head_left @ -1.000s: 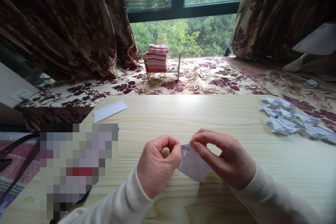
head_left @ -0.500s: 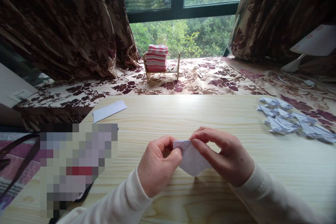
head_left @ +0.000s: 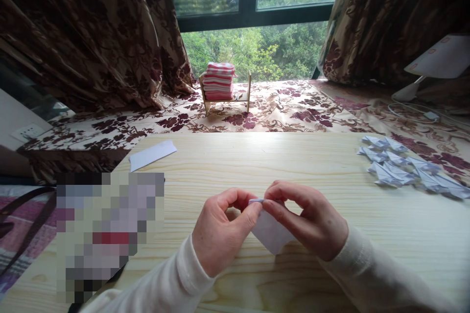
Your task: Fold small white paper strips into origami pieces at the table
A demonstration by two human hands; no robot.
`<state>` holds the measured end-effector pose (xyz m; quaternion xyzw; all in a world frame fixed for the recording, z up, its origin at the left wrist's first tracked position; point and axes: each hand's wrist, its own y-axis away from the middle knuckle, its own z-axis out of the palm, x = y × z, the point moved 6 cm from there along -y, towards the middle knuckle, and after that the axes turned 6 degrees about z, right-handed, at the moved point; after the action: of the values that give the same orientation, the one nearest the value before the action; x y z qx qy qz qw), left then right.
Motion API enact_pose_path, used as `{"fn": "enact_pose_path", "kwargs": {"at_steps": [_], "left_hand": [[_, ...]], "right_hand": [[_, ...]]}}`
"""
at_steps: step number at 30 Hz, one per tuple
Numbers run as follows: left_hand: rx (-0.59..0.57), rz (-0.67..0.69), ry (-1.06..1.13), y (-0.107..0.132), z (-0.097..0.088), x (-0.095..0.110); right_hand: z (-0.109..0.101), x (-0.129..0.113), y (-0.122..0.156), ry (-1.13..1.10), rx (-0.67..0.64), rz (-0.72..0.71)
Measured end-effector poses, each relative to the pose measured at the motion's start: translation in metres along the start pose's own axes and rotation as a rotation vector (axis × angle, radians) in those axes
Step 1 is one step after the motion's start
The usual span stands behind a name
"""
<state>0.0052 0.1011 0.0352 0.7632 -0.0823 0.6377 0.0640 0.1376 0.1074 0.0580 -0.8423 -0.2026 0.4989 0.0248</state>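
Note:
A small white sheet of paper [head_left: 273, 233] hangs between my hands above the light wooden table [head_left: 205, 168], its upper edge folded over in a narrow strip. My left hand [head_left: 225, 232] pinches the left part of that top edge between thumb and fingers. At the right part of the same edge, my right hand [head_left: 310, 220] presses thumb and index finger together on the paper. The thumbs and fingertips of both hands are close to each other. Part of the fold is hidden behind the fingers.
Several folded paper pieces [head_left: 392, 173] lie at the table's right back corner. A white paper strip [head_left: 153, 155] rests at the back left, with a blurred-out object [head_left: 110, 234] nearer me. Beyond the table are a small wooden rack [head_left: 242, 100] holding folded striped cloths and a lamp [head_left: 438, 56].
The paper's top edge has been folded over, and the printed marks seen there before are now hidden. Both hands have drawn closer together.

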Motion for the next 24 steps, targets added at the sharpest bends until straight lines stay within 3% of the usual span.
{"fn": "enact_pose_path", "kwargs": {"at_steps": [3,8,13,17,24], "left_hand": [[0.015,0.048,0.025,-0.001,-0.003,0.005],[-0.056,-0.018,0.197,-0.004,-0.001,0.004],[-0.121,-0.049,0.106,-0.005,-0.001,0.005],[-0.122,0.030,-0.027,-0.004,-0.004,0.011],[-0.163,0.015,0.015,-0.004,-0.001,0.010]], "right_hand": [[0.001,-0.002,0.000,-0.012,-0.023,-0.008],[0.000,0.001,0.000,-0.078,-0.059,0.033],[-0.009,0.016,-0.001,-0.153,0.012,0.140],[-0.012,0.022,-0.001,-0.221,0.026,0.195],[-0.003,0.012,0.001,-0.217,-0.065,0.142]]}}
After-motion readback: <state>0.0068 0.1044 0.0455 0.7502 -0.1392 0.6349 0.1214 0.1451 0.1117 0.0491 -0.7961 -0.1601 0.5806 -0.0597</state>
